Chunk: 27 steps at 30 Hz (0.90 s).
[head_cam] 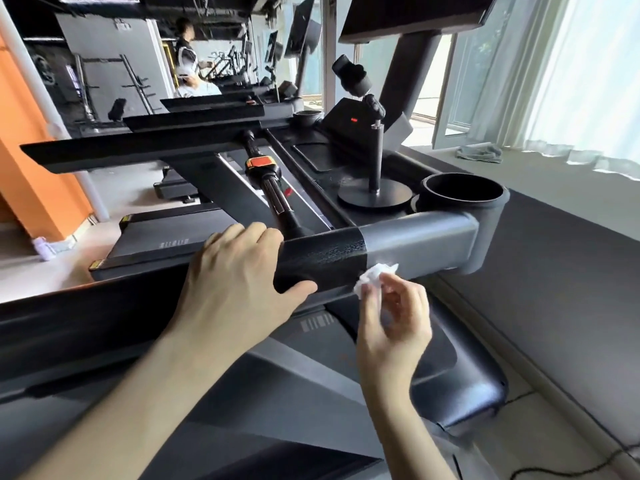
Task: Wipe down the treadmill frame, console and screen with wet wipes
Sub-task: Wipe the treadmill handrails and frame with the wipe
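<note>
A person's left hand point(239, 271) gripped the black-and-grey treadmill handrail point(422, 242), fingers curled over its top. The right hand point(394, 320) pinched a crumpled white wet wipe point(375, 277) against the rail's lower edge, where black met grey. Beyond, a round black cup holder point(462, 192) stood at the rail's right end, beside a black round-based stand point(374, 197).

Left grip point(239, 282) and right grip point(394, 323) bare; left forearm point(138, 393) and right forearm point(408, 427) bare as far as seen
</note>
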Available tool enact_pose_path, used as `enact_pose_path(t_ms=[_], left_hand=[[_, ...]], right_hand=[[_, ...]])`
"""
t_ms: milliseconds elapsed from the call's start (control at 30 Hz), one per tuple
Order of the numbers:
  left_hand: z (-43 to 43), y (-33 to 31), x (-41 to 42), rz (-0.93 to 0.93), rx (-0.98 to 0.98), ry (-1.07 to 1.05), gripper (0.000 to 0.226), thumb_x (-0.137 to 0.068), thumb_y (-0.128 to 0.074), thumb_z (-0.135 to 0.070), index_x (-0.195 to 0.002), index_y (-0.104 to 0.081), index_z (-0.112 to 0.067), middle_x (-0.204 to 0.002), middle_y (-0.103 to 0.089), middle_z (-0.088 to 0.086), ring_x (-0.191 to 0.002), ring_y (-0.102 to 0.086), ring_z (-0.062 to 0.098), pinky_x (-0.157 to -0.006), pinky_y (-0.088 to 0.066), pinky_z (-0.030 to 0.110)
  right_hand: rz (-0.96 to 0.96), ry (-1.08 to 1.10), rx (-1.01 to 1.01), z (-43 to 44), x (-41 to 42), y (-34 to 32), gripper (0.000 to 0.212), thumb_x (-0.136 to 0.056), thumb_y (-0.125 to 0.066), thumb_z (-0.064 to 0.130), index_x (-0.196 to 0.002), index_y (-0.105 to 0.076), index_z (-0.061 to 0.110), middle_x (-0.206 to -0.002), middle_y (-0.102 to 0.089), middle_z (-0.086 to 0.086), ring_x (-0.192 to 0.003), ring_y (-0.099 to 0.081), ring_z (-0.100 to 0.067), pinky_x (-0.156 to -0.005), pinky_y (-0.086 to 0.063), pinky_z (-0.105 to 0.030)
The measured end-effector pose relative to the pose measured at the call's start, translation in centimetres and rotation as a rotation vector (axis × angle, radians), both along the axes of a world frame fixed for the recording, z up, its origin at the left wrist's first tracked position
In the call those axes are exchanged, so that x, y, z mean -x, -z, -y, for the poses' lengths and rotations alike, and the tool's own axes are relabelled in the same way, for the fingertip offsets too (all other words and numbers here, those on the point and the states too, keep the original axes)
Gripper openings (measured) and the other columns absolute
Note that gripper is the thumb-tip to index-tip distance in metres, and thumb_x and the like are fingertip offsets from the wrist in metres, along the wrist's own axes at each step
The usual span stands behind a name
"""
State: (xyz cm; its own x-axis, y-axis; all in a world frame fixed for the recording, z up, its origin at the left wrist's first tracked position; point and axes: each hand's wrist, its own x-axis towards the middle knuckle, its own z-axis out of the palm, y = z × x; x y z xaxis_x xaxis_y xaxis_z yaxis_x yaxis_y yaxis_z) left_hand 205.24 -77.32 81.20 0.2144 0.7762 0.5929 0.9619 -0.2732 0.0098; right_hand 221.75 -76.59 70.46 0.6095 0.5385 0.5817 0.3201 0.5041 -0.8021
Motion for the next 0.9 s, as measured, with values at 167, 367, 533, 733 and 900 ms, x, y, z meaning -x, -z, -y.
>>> enact_pose_path(t_ms=[167,367,533,733,900], left_hand=[[-0.1,0.7,-0.1,0.014,-0.055,-0.019,0.051,-0.072,-0.072,-0.065,-0.089,-0.061,-0.017,-0.081,-0.057,-0.003,-0.084,-0.056,0.026,-0.081,-0.048,0.042],[-0.6,1.1,-0.1,0.041,-0.09,-0.016,0.054,-0.067,-0.079,-0.063,-0.09,-0.064,-0.016,-0.081,-0.059,-0.004,-0.082,-0.057,0.026,-0.079,-0.049,0.041],[-0.7,1.3,0.0,0.045,-0.107,-0.009,0.056,-0.068,-0.079,-0.064,-0.092,-0.064,-0.016,-0.082,-0.06,-0.004,-0.082,-0.056,0.025,-0.08,-0.05,0.042],[-0.5,1.4,0.1,0.034,-0.121,-0.015,0.055,-0.069,-0.077,-0.064,-0.093,-0.065,-0.015,-0.084,-0.062,-0.003,-0.083,-0.058,0.027,-0.081,-0.048,0.042],[-0.6,1.4,-0.3,0.038,-0.108,-0.036,0.055,-0.068,-0.078,-0.065,-0.093,-0.065,-0.018,-0.081,-0.06,-0.005,-0.082,-0.056,0.026,-0.081,-0.046,0.041]], right_hand=[[0.287,0.015,-0.07,-0.8,-2.1,0.0,0.009,-0.089,-0.07,-0.004,-0.09,-0.068,0.005,-0.091,-0.062,-0.002,-0.083,-0.061,-0.014,-0.075,-0.049,-0.025],[-0.084,0.117,-0.051,-3.9,-7.1,0.2,0.008,-0.094,-0.069,0.008,-0.092,-0.063,0.014,-0.086,-0.067,-0.014,-0.079,-0.066,-0.033,-0.076,-0.055,-0.044],[0.155,0.002,-0.099,-1.4,-2.1,0.2,0.013,-0.091,-0.065,-0.001,-0.083,-0.064,0.009,-0.084,-0.061,-0.003,-0.079,-0.061,-0.019,-0.072,-0.047,-0.026],[0.258,0.012,-0.103,-2.2,-5.1,0.0,0.023,-0.089,-0.065,-0.012,-0.081,-0.063,0.01,-0.084,-0.063,-0.005,-0.078,-0.061,-0.019,-0.074,-0.049,-0.029],[-0.069,0.11,-0.075,-3.7,-6.4,-0.4,0.004,-0.096,-0.064,0.008,-0.093,-0.064,0.011,-0.087,-0.066,-0.01,-0.081,-0.066,-0.027,-0.076,-0.055,-0.038]])
